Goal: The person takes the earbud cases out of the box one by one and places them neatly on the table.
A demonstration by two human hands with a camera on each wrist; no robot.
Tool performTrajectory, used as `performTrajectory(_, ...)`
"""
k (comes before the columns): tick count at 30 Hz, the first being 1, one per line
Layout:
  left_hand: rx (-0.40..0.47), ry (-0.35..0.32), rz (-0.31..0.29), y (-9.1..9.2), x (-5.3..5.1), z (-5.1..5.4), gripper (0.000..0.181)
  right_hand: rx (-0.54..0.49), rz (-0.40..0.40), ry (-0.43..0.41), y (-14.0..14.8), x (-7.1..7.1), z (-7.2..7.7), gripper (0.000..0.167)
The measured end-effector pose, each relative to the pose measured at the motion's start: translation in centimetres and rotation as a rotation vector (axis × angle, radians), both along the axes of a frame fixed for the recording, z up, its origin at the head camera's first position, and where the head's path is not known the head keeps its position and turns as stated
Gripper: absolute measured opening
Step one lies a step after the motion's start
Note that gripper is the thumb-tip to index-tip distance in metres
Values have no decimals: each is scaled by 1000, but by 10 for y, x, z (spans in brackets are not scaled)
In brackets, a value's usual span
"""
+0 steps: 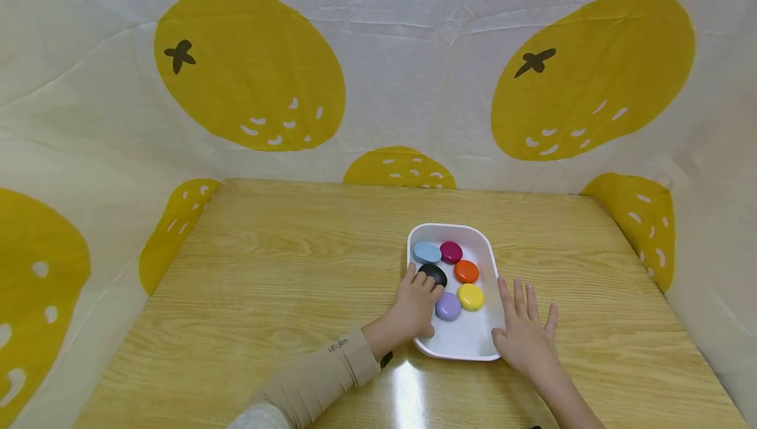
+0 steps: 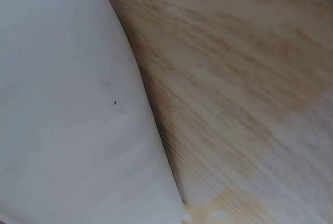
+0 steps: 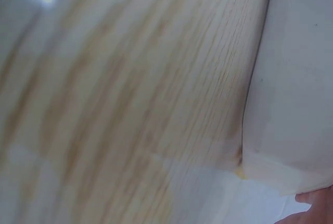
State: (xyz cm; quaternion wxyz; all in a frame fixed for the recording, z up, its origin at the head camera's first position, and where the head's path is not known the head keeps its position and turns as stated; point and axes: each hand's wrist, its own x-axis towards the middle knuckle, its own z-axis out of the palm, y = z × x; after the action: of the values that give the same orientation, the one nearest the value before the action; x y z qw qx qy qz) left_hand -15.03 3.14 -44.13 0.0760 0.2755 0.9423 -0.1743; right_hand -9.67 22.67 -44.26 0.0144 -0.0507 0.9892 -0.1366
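Note:
A white tray [image 1: 458, 343] with rounded corners holds several smooth, rounded pieces. The light blue piece [image 1: 426, 252] and the magenta piece [image 1: 451, 252] lie at its far end. Behind the fingertips of my left hand [image 1: 415, 304], which reaches over the tray's left side, is a black piece [image 1: 434, 274], partly covered. What lies under that palm is hidden. An orange piece [image 1: 466, 271], a yellow piece [image 1: 471, 296] and a lavender piece [image 1: 448, 307] sit nearby. My right hand [image 1: 525, 337] spreads its fingers along the outer right wall, thumb against the rim.
A wood-grain table [image 1: 284, 251] carries the tray. White cloth [image 1: 414, 87] printed with big yellow fruit stands behind it and at both sides. Both wrist views mostly show tabletop and a pale, curved surface; part of a hand [image 3: 312, 211] appears in the right wrist view's corner.

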Motion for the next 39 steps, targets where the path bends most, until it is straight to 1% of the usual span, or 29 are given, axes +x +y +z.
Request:
performTrajectory(4,-5,0,2,0,0,-1,72,6,1,0,0,0,-1,79)
performTrajectory(7,21,8,-7,-1,0,-2,73,5,0,-1,0,0,-1,79)
performTrajectory(9,56,25,-19,-3,-1,-2,73,-3,-2,0,0,0,0,79)
performTrajectory(12,140,70,-46,-7,-3,0,72,-13,-3,-2,-1,1,0,79)
performTrajectory(14,198,108,-61,-10,-7,5,71,-15,-4,-4,-1,1,1,79)
performTrajectory(16,253,143,-66,-14,-13,13,71,-14,-4,-9,-1,1,1,79)
performTrajectory(18,301,163,-51,-19,-21,23,70,-13,-5,-13,-1,1,1,79)
performTrajectory(20,347,175,-20,-26,-30,34,70,-14,-5,-18,-1,1,1,80)
performTrajectory(22,394,192,19,-34,-41,42,69,-14,-4,-20,-1,1,1,80)
performTrajectory(24,431,217,55,-42,-52,46,69,-15,-4,-18,-1,1,0,80)
performTrajectory(26,477,228,93,-51,-63,46,69,-16,-4,-12,-1,1,-1,80)
performTrajectory(29,513,231,140,-62,-78,40,71,-14,-6,-5,0,0,-2,80)
performTrajectory(32,526,206,173,-72,-88,31,72,-17,-7,-10,0,-1,-3,80)
performTrajectory(36,507,182,168,-80,-95,14,70,-23,-8,-17,-1,-1,-4,80)
performTrajectory(39,481,157,161,-84,-99,2,67,-21,-7,-11,-1,-1,-4,80)
